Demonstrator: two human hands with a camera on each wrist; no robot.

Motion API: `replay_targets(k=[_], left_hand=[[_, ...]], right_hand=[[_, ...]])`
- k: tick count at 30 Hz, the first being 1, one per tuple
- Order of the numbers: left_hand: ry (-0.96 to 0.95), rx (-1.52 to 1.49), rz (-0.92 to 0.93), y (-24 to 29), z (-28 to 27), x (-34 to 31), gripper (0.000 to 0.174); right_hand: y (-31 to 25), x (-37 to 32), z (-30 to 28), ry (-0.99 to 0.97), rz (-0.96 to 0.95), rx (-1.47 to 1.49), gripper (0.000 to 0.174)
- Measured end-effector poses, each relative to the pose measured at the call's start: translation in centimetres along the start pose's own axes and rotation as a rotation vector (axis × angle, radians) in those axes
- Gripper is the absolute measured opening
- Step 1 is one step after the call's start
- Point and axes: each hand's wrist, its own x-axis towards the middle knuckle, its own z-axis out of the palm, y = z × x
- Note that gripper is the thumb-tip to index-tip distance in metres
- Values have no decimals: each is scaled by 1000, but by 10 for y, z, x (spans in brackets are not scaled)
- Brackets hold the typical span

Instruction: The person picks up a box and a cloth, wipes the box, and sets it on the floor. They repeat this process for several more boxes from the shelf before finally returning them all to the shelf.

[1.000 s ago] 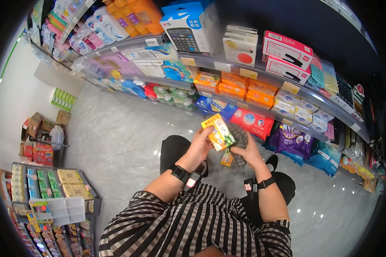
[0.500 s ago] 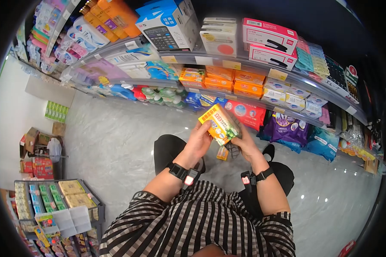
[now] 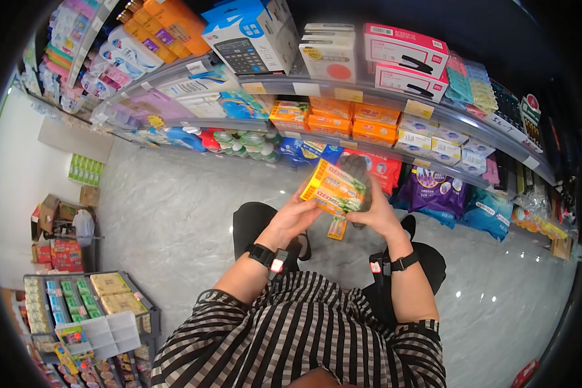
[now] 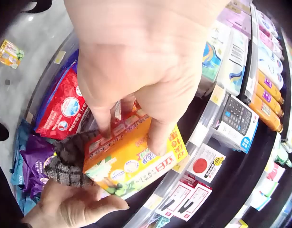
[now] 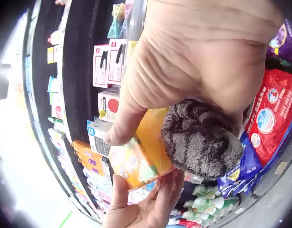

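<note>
A yellow-and-orange soap pack (image 3: 330, 187) with printed labels is tilted between both hands, above the floor. My left hand (image 3: 294, 215) grips its left end, thumb on one face and fingers on the other. A bunched dark grey checked cloth (image 5: 200, 140) lies against the pack's right side. My right hand (image 3: 380, 216) holds this cloth, its thumb reaching onto the pack's corner; its other fingers are mostly hidden behind the cloth. Below, on the floor, lies another soap pack (image 4: 10, 53), small and yellow-orange.
Ahead stands a shelf with orange soap packs (image 3: 375, 123), a calculator box (image 3: 252, 45) and stapler boxes (image 3: 407, 52). Red (image 4: 65, 104) and purple (image 3: 433, 191) bags sit low at its front. A display rack (image 3: 97, 304) is at the lower left.
The soap pack has turned, showing another printed side. The grey cloth has come up from below and behind it, bunched at its right side in the right hand. The view has shifted slightly.
</note>
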Motion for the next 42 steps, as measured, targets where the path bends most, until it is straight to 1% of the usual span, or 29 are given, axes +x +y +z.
replay_targets(k=[1,3,4,6,7,10,12,13,15,16,18,19,21,22,23,24,25,26,27,28,29,30,32,33,35,37,39,41,42], left_hand=[[2,0,-4,1,-3,-2,60],[9,47,-50,3,-8,-3,63],[8,46,-49,4,-10,-3,63],[27,48,-79,9,-9,-1,63],[27,47,-71,13,-6,-1,63],[3,2,-56,34,1,7,67],[231,414,-65,57,-3,16,60],[231,413,-64,70,-7,22,60],[366,1593,244,99,-14,42,57],[361,1592,244,111,-12,53,57],[309,2037,528,135,-7,77,57],[308,2036,528,143,-12,92,57],[175,2424,690,157,-28,124,52],[96,2533,799,161,-31,136,45],[93,2530,800,164,-36,146,45],[48,2609,743,165,-36,153,42],[-1,2687,680,165,-36,160,40],[-16,2762,407,168,-42,174,38],[-25,2757,396,169,-43,183,38],[11,2849,215,169,-46,191,35],[49,2930,27,168,-48,197,31],[42,2928,21,169,-52,202,31],[20,2820,150,173,-61,209,28],[19,2818,147,174,-57,208,28],[-7,2824,50,176,-38,199,29],[-11,2886,74,175,-21,189,29],[-13,2950,97,173,-20,185,30],[42,3104,304,169,-31,182,36],[47,3102,302,167,-39,184,36]], right_hand=[[0,-2,1,2,3,2,103],[-4,-4,2,-25,103,-21,107],[-5,-4,3,-27,102,-23,107],[-7,-3,5,-14,177,245,101],[-7,-2,6,-22,173,243,101],[-12,-5,9,83,282,461,91],[-10,-8,9,88,298,483,89],[-8,-9,8,101,315,508,87],[-7,-11,7,101,314,508,86],[-7,-12,7,100,316,510,86],[-8,-13,5,93,323,509,86],[-8,-13,5,80,328,509,86],[-2,-13,5,86,341,476,87],[-3,-13,5,84,377,460,88],[-6,-11,5,83,414,443,88],[-14,-9,4,75,478,444,98],[-16,-8,3,80,485,444,98],[-17,-7,2,68,479,456,99],[-16,-7,1,56,474,469,101],[-14,-6,1,58,484,471,101],[-13,-5,1,64,466,496,94],[-12,-4,0,70,445,522,87],[-10,-2,-1,79,451,523,87],[-9,-1,-2,83,453,523,87],[-7,2,-2,83,449,539,87],[-8,4,-2,83,442,555,87],[-10,5,0,92,458,557,88],[-9,3,2,85,470,529,87],[-9,3,3,81,479,503,87]])
